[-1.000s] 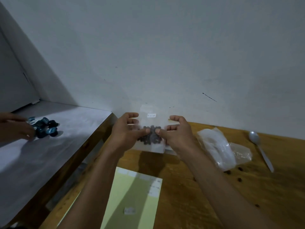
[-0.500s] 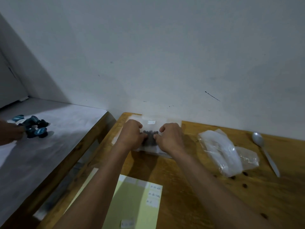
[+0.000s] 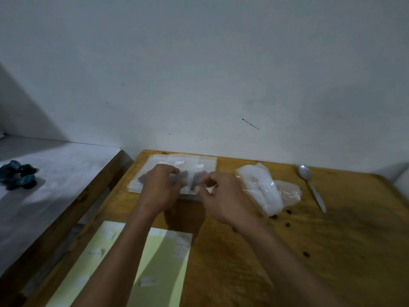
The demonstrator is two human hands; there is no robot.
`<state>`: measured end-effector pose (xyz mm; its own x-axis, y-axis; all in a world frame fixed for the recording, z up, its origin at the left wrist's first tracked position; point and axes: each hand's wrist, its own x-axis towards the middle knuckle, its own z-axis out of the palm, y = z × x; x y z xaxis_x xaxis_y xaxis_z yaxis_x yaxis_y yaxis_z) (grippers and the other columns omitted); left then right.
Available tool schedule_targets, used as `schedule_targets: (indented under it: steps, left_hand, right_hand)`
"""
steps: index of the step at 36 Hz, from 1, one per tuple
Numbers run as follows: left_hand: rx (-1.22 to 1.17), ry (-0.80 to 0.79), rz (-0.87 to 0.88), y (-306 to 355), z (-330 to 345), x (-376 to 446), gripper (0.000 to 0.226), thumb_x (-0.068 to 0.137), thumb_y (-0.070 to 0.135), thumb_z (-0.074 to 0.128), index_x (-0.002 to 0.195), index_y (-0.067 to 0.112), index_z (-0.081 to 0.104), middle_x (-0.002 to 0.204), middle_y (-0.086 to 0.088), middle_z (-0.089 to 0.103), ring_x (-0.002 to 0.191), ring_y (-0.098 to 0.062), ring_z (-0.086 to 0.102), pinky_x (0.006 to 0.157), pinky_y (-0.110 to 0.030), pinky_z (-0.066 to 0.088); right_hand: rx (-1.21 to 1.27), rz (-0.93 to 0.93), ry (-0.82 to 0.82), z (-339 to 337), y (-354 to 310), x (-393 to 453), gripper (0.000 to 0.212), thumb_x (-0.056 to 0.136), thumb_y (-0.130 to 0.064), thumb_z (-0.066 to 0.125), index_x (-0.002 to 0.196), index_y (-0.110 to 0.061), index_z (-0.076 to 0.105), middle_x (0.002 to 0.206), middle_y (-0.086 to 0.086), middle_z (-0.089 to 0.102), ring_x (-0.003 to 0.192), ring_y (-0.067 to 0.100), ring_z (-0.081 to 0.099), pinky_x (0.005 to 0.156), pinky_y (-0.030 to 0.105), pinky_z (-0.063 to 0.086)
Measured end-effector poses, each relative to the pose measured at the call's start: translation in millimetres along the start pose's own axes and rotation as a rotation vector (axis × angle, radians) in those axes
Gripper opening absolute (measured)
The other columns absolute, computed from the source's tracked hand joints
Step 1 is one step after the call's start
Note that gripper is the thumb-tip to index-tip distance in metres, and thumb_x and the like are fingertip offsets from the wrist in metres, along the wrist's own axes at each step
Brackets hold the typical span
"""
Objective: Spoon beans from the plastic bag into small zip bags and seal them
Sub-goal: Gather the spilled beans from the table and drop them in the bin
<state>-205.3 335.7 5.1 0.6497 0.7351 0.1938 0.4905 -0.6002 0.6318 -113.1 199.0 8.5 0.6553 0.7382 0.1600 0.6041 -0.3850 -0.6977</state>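
Head view: filled zip bag lies on the bag stack at 12 o'clock on the table. Left hand rests curled on it; right hand hovers with fingers loosely curled, grip unclear. I'd lay it flat, checking the seal. Spoon at 2 o'clock.

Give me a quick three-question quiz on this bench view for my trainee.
1. True or false: the metal spoon is held in the right hand.
2. Which lies nearer the spoon: (a) the crumpled clear plastic bag or (b) the pale green paper sheet?
3. What dark contents show in the small clear zip bags under the left hand?

Key: 1 false, it lies on the wooden table; 2 a; 3 beans.
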Motion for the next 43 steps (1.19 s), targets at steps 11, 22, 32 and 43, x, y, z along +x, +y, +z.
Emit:
schedule_targets:
  steps: [11,22,32,43]
  left_hand:
    - [-0.036,-0.101,0.118,50,51,-64,0.037,0.092,0.032,0.068,0.127,0.020,0.062,0.127,0.002,0.061,0.113,-0.011,0.056,0.086,-0.020,0.040]
    - [-0.007,-0.106,0.180,56,94,-85,0.028,0.100,0.022,0.054,0.127,0.023,0.061,0.117,0.005,0.065,0.097,-0.007,0.054,0.082,-0.022,0.041]
    - [0.008,-0.106,0.162,48,103,-85,0.032,0.101,0.028,0.050,0.131,0.025,0.059,0.120,0.003,0.065,0.106,-0.013,0.058,0.094,-0.037,0.050]
    - [-0.044,-0.091,0.209,42,101,-89,0.021,0.101,0.022,0.051,0.117,0.024,0.064,0.097,0.010,0.063,0.090,-0.005,0.056,0.071,-0.017,0.038]
  right_hand:
    - [-0.188,0.109,-0.029,-75,84,-35,0.026,0.099,-0.016,0.056,0.121,-0.021,0.068,0.116,-0.003,0.068,0.094,0.008,0.061,0.071,0.012,0.043]
    - [-0.161,0.034,0.030,-105,146,-27,0.035,0.098,-0.009,0.054,0.128,-0.022,0.065,0.129,0.001,0.064,0.113,0.014,0.059,0.092,0.026,0.048]
    - [-0.146,-0.011,0.025,-119,148,-45,0.019,0.091,-0.007,0.064,0.101,-0.019,0.075,0.096,-0.011,0.068,0.088,0.003,0.060,0.078,0.013,0.046]
    - [-0.239,0.093,0.068,-110,152,-48,0.022,0.098,-0.007,0.057,0.109,-0.013,0.076,0.114,0.002,0.069,0.098,0.010,0.057,0.084,0.020,0.041]
